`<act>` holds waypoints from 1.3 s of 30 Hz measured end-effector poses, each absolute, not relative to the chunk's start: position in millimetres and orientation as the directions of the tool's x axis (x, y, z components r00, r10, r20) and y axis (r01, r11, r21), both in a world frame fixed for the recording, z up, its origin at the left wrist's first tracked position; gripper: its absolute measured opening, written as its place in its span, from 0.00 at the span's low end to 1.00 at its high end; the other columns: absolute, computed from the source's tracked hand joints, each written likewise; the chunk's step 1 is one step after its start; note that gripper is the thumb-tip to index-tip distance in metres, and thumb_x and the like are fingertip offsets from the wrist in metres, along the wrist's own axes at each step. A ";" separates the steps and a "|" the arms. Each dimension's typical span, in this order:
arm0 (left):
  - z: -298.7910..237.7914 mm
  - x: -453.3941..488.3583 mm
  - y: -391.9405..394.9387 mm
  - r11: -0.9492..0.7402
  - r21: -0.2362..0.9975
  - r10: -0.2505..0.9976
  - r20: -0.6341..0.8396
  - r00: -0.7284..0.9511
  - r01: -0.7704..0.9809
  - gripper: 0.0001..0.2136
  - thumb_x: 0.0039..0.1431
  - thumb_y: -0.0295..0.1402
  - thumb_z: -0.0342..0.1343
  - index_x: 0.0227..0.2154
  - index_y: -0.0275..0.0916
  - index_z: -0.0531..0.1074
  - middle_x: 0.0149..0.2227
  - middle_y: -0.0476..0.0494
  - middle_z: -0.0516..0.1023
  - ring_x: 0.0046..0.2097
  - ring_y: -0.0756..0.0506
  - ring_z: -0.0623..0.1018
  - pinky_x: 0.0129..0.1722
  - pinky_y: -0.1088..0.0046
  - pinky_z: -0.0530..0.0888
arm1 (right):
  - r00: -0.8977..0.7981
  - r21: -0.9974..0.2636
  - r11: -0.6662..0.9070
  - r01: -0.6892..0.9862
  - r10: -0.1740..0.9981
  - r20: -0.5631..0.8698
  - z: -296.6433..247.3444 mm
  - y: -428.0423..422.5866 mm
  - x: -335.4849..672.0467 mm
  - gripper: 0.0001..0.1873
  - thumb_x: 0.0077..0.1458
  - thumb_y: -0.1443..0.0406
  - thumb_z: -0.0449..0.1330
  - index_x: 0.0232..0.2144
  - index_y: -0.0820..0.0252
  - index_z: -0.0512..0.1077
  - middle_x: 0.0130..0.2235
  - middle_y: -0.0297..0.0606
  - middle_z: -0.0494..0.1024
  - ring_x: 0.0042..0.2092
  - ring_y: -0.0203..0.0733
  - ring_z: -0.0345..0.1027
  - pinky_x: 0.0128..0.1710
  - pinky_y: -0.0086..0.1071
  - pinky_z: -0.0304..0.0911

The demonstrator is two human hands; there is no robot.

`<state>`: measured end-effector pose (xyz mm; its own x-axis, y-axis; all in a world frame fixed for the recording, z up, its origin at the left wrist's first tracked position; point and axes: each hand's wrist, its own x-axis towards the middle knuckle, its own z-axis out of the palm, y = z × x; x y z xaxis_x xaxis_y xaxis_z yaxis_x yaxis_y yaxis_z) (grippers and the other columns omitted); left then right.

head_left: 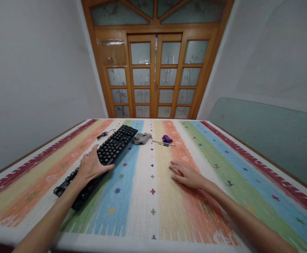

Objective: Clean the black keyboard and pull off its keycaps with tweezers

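A black computer keyboard lies slantwise on the left half of the striped tablecloth. My left hand spans its middle, thumb along the right edge and fingers over toward the left edge, gripping it across. The fingertips on the far side are partly hidden. My right hand rests on the yellow and orange stripes, fingers stretched forward and slightly bent, with nothing in it. Beyond it lie a crumpled grey cloth, a small purple cloth and thin tools with a dark handle.
A coiled black cable lies beside the keyboard's far end. The striped tablecloth covers the table. Behind the table stand wooden glass-paned doors; a pale green panel is at the right, and white walls rise on both sides.
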<state>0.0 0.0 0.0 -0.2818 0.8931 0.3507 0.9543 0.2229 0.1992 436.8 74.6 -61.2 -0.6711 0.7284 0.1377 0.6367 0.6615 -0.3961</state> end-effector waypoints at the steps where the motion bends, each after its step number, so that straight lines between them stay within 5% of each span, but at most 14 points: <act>1: 2.2 0.5 -3.0 0.201 0.211 0.894 0.361 -0.267 0.957 0.54 0.41 0.55 0.63 0.66 0.30 0.50 0.62 0.22 0.69 0.60 0.22 0.71 0.58 0.48 0.68 | -0.670 -0.439 0.654 0.616 0.728 0.145 -60.2 74.7 434.1 0.28 0.63 0.49 0.55 0.57 0.60 0.74 0.64 0.52 0.67 0.66 0.58 0.60 0.66 0.56 0.54; 8: 9.4 19.6 -19.6 0.008 0.238 0.907 0.407 -0.107 0.971 0.53 0.39 0.53 0.65 0.66 0.36 0.50 0.60 0.28 0.70 0.59 0.25 0.72 0.59 0.47 0.68 | -0.531 -0.918 0.271 0.290 0.844 0.081 -41.0 81.7 417.4 0.30 0.63 0.46 0.55 0.60 0.54 0.68 0.63 0.47 0.70 0.63 0.54 0.66 0.63 0.53 0.63; 16: -8.0 48.9 -18.3 -0.415 0.196 0.838 0.462 0.290 0.889 0.51 0.38 0.47 0.68 0.65 0.37 0.52 0.60 0.32 0.69 0.59 0.28 0.71 0.61 0.48 0.68 | -0.384 -0.981 -0.160 -0.111 0.917 -0.106 -27.1 108.8 419.9 0.25 0.68 0.48 0.46 0.55 0.55 0.68 0.60 0.47 0.74 0.54 0.47 0.75 0.58 0.47 0.69; 22: -9.0 71.3 -11.0 -0.581 0.201 0.784 0.399 0.476 0.789 0.51 0.37 0.43 0.67 0.66 0.39 0.52 0.60 0.34 0.69 0.59 0.29 0.71 0.62 0.49 0.67 | -0.339 -0.967 -0.223 -0.122 0.925 -0.171 -26.6 100.8 435.4 0.20 0.67 0.51 0.51 0.46 0.58 0.73 0.40 0.40 0.84 0.39 0.45 0.79 0.45 0.42 0.75; 29: -0.5 94.1 0.0 -0.674 0.126 0.711 0.375 0.595 0.728 0.54 0.39 0.43 0.67 0.69 0.39 0.45 0.65 0.31 0.64 0.62 0.28 0.68 0.63 0.48 0.65 | -0.242 -0.961 -0.206 -0.182 0.957 -0.160 -21.5 85.0 446.4 0.15 0.58 0.59 0.64 0.46 0.57 0.75 0.48 0.40 0.83 0.45 0.45 0.79 0.47 0.37 0.75; 35: 6.3 104.3 4.3 -0.711 0.065 0.667 0.377 0.643 0.700 0.56 0.43 0.46 0.67 0.71 0.38 0.40 0.68 0.29 0.59 0.66 0.29 0.65 0.65 0.49 0.62 | -0.074 -0.983 -0.099 -0.157 0.993 -0.088 -15.0 78.4 459.9 0.15 0.52 0.58 0.69 0.40 0.58 0.75 0.41 0.39 0.84 0.39 0.45 0.80 0.39 0.34 0.76; 39: 6.5 91.5 -0.4 -0.684 0.073 0.675 0.440 0.592 0.726 0.52 0.49 0.53 0.64 0.71 0.38 0.46 0.70 0.28 0.57 0.69 0.27 0.60 0.68 0.43 0.54 | -0.008 -0.978 -0.070 -0.195 0.998 -0.070 -10.3 67.2 467.8 0.16 0.47 0.59 0.72 0.37 0.58 0.76 0.38 0.38 0.84 0.35 0.43 0.79 0.32 0.28 0.74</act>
<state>91.5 -0.4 6.5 0.5915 0.6754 0.4404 0.7261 -0.6837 0.0733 467.8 67.2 -10.3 -0.0076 0.9975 -0.0701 -0.1948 -0.0702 -0.9783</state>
